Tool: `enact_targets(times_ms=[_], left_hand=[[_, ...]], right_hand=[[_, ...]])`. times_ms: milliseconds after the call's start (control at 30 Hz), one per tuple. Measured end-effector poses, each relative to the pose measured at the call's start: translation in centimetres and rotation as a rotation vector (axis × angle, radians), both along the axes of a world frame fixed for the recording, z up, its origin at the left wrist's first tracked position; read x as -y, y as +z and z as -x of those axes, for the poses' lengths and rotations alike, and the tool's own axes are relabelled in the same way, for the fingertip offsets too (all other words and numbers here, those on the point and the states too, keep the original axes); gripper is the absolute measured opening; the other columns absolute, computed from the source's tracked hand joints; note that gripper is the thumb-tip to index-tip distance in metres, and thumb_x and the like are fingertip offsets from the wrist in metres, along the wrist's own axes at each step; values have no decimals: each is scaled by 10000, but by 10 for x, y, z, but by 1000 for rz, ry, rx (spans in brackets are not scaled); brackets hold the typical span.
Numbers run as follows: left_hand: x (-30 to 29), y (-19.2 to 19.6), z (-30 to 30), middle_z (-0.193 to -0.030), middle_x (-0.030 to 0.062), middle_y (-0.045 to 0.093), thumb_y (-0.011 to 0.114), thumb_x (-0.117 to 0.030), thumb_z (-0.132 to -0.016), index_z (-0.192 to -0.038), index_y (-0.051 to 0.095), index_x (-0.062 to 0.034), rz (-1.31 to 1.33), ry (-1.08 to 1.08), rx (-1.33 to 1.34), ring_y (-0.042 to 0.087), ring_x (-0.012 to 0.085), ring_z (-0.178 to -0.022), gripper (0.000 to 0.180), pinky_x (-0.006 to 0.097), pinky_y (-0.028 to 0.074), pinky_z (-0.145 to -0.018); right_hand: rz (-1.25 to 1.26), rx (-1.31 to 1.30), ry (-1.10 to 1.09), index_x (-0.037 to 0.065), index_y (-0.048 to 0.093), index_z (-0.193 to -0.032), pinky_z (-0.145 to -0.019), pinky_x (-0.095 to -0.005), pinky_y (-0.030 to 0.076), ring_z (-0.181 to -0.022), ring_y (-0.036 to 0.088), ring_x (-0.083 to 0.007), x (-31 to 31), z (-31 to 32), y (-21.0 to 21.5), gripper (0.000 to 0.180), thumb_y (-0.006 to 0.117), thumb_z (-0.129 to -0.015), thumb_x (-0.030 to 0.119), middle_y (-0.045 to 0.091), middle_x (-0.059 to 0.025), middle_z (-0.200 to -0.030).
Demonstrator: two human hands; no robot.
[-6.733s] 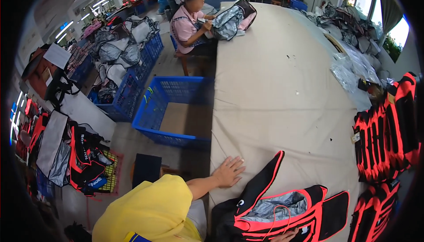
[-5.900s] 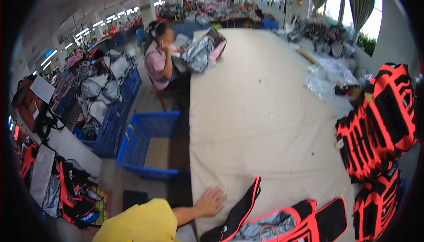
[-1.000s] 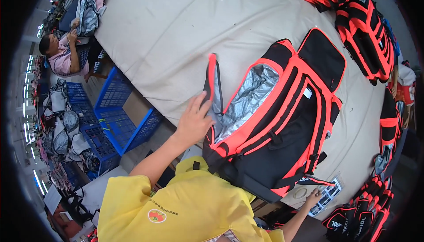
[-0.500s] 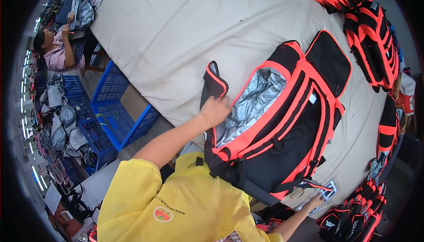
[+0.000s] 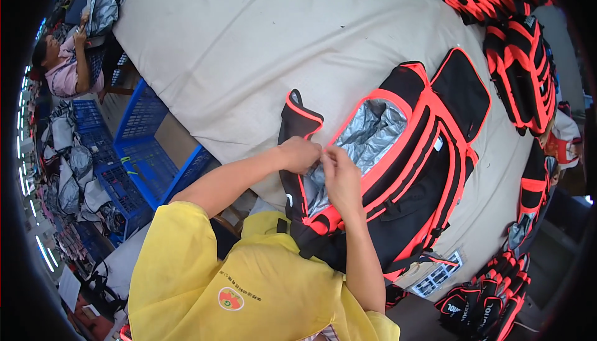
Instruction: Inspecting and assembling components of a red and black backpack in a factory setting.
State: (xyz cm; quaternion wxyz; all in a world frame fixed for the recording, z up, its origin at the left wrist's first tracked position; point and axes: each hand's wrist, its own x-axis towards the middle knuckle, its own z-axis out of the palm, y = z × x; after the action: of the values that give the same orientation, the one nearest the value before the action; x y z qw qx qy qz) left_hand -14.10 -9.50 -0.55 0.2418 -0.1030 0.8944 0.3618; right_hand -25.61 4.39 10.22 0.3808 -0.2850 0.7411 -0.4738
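Observation:
In front of me a black bag [image 5: 398, 229] with bright red-orange trim lies on the table, its top open. Crinkled silver lining [image 5: 373, 132] shows inside. The flap [image 5: 293, 120] is folded back to the left. My left hand [image 5: 301, 155] is closed on the flap's edge at the left side of the opening. Over the lining, my right hand [image 5: 342, 179] is closed in a pinch, its fingertips meeting those of my left hand. Whatever sits between the right fingertips is too small to make out.
A pale cloth [image 5: 217, 48] covers the table. Similar bags [image 5: 522, 73] are stacked along the right edge, near a printed sheet [image 5: 438, 275]. Blue plastic crates [image 5: 146, 154] stand at the left. Beyond them, a person [image 5: 68, 61] handles silver material.
My right hand has come from the printed sheet at the lower right to the bag's opening, beside my left hand. The left hand stays at the flap. The view has shifted slightly.

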Motion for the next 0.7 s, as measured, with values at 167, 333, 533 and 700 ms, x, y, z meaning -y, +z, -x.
enact_targets(times_ms=[167,333,533,700], left_hand=[[26,4,12,-1029,148,760,652,-138,-914,-1041,751,-100,-176,175,-19,719,378,-1008,165,509,561,-842],[31,-7,-2,-961,132,765,607,-172,-995,-1035,754,-81,-279,311,-99,741,330,-931,177,460,569,-806],[49,62,-45,-852,93,747,636,-247,-1059,-981,735,3,-868,965,-329,720,149,-822,280,308,538,-711],[70,75,-136,-634,73,616,700,-265,-1036,-807,714,13,-274,1342,-100,536,100,-623,360,312,447,-600]], right_hand=[[-460,-509,396,4,707,-1094,-830,-531,581,-964,724,-454,-10,-5,-70,192,596,-1015,140,739,-248,-1060],[-580,-597,492,77,732,-1041,-791,-507,588,-920,739,-417,4,-11,-67,168,664,-993,223,747,-193,-1012],[-615,-626,463,110,748,-1009,-759,-492,590,-867,744,-387,3,-14,-66,170,717,-972,273,753,-149,-986],[-550,-607,364,85,727,-1014,-750,-511,594,-860,749,-406,8,-17,-59,164,684,-988,241,753,-168,-980]])
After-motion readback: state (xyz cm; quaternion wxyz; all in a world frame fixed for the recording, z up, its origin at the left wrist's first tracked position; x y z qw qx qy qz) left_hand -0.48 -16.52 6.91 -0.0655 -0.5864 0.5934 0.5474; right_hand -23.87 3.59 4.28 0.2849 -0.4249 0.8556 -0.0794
